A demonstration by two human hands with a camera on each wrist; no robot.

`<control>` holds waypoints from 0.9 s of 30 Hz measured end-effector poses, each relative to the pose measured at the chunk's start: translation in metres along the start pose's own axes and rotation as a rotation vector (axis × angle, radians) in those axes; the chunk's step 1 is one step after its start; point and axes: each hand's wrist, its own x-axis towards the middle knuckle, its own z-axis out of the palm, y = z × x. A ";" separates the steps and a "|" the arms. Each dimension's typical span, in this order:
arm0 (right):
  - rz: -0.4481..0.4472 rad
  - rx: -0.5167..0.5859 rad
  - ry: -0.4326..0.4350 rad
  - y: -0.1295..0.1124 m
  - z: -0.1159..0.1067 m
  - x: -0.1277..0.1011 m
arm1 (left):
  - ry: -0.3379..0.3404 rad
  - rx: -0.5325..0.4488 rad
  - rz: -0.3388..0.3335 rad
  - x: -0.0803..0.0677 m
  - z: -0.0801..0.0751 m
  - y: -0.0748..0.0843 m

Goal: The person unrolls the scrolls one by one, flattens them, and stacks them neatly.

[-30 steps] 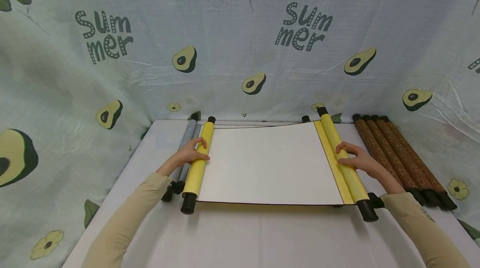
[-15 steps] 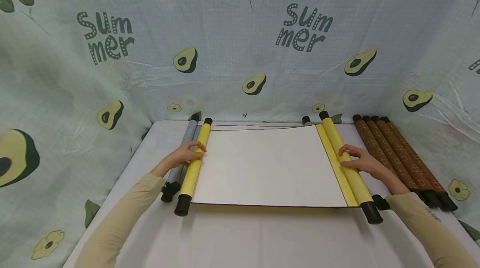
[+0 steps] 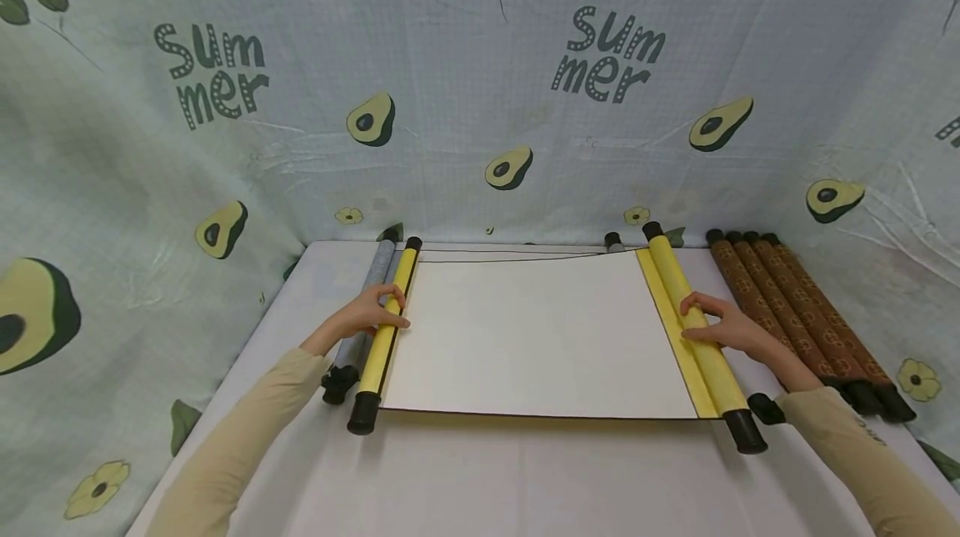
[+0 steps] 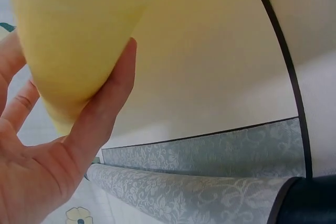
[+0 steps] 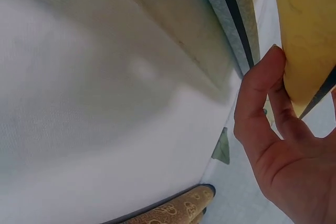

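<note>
A yellow hanging scroll (image 3: 532, 337), partly unrolled with its white sheet showing, is stretched level above the table. My left hand (image 3: 352, 318) pinches its left roll (image 3: 380, 358) between thumb and fingers, and in the left wrist view the thumb (image 4: 118, 85) lies along the yellow roll (image 4: 73, 30). On the other side, my right hand (image 3: 731, 328) grips the right roll (image 3: 712, 366), with fingertips curled over it. Below the yellow scroll lies an opened grey-blue patterned scroll (image 4: 178, 195), mostly hidden; its left roller (image 3: 351, 353) shows beside my left hand.
Several brown patterned scrolls (image 3: 802, 312) lie side by side at the table's right. A light cloth printed with avocados (image 3: 510, 168) hangs behind and around the white table (image 3: 480, 479).
The left roll has moved left with my left hand, and the right roll slightly right, so more white sheet shows. A dark line has come into view along the left roll.
</note>
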 end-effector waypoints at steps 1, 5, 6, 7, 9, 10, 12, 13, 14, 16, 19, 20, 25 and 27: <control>0.003 -0.009 0.004 0.000 0.001 0.000 | -0.004 0.006 -0.002 0.000 -0.001 0.000; 0.015 -0.018 -0.001 0.000 0.003 0.000 | -0.013 0.007 -0.004 -0.001 -0.005 0.000; 0.011 -0.009 -0.009 0.000 0.003 0.000 | -0.014 0.001 -0.004 -0.002 -0.007 -0.001; 0.008 0.000 -0.017 0.000 0.003 0.001 | -0.018 -0.004 -0.001 -0.002 -0.008 -0.001; 0.008 0.008 -0.032 0.001 0.003 0.001 | -0.025 -0.023 0.005 -0.003 -0.011 -0.003; 0.012 0.015 -0.040 0.001 0.003 0.001 | -0.030 -0.032 0.007 -0.003 -0.012 -0.004; 0.019 0.014 -0.053 0.002 0.002 0.001 | -0.038 -0.043 0.016 -0.003 -0.014 -0.005; 0.021 0.009 -0.058 0.002 0.002 0.001 | -0.043 -0.043 0.021 -0.003 -0.015 -0.006; 0.025 0.006 -0.060 0.003 0.002 0.000 | -0.045 -0.039 0.026 -0.003 -0.016 -0.007; 0.031 -0.004 -0.060 0.004 0.001 0.000 | -0.036 -0.032 0.023 -0.002 -0.017 -0.009; 0.029 -0.015 -0.051 0.006 -0.001 -0.002 | -0.019 -0.026 0.005 -0.003 -0.020 -0.012; 0.029 -0.015 -0.046 0.007 -0.002 -0.003 | -0.017 -0.023 0.002 -0.003 -0.020 -0.012; 0.018 -0.001 -0.043 0.011 -0.002 -0.005 | -0.015 -0.025 0.012 -0.003 -0.020 -0.014; 0.020 0.003 -0.043 0.012 -0.002 -0.005 | -0.013 -0.023 0.021 -0.003 -0.019 -0.014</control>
